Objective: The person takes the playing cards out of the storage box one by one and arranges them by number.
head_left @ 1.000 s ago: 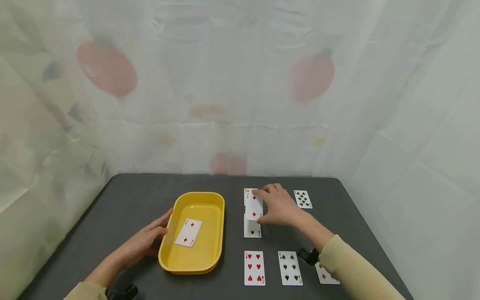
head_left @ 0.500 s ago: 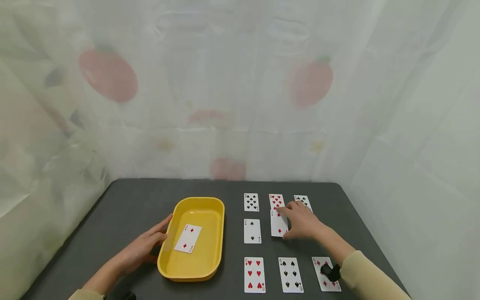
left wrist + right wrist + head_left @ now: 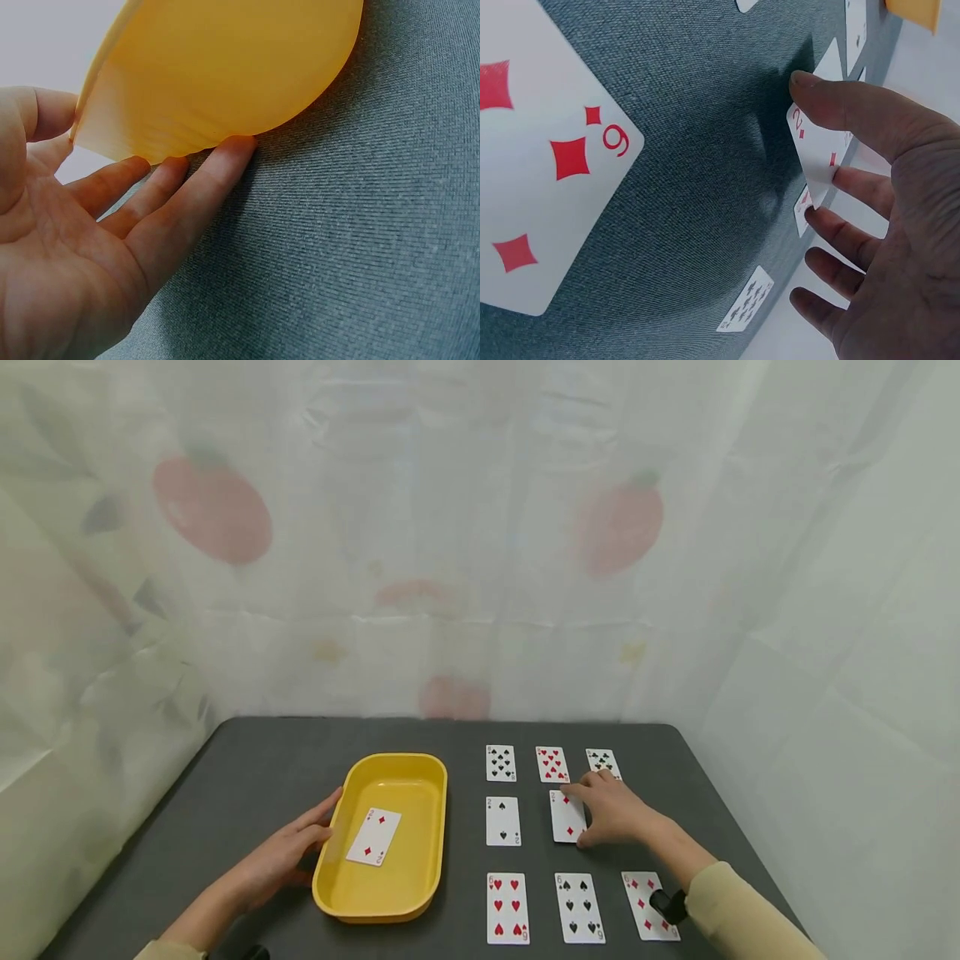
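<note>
Spreading under everything is the dark grey table (image 3: 247, 777), and the yellow tray (image 3: 431, 777) on it serves as the landmark: all the loose cards lie to its right, none to its left. The tray holds one red two of diamonds (image 3: 373, 837), lying flat and slightly askew on its floor. The left hand (image 3: 288, 852) rests against the tray's left wall with fingers straight and relaxed, gripping nothing — the left wrist view shows the fingertips (image 3: 225, 154) just under the curved rim. To the tray's right the cards form a grid of rows; the two of spades (image 3: 502, 820) is nearest the tray in the middle row, and one place further right the right hand (image 3: 611, 814) pinches another two of diamonds (image 3: 567, 816) between thumb and fingers. The right wrist view shows this card (image 3: 821, 150) tilted, one edge lifted off the cloth, not yet lying flat. The likely slip here: a thin card held by an edge could slide from the pinch, or knock the hearts card (image 3: 552, 763) just beyond it — or the six of spades (image 3: 578, 906) in the near row — out of line.
</note>
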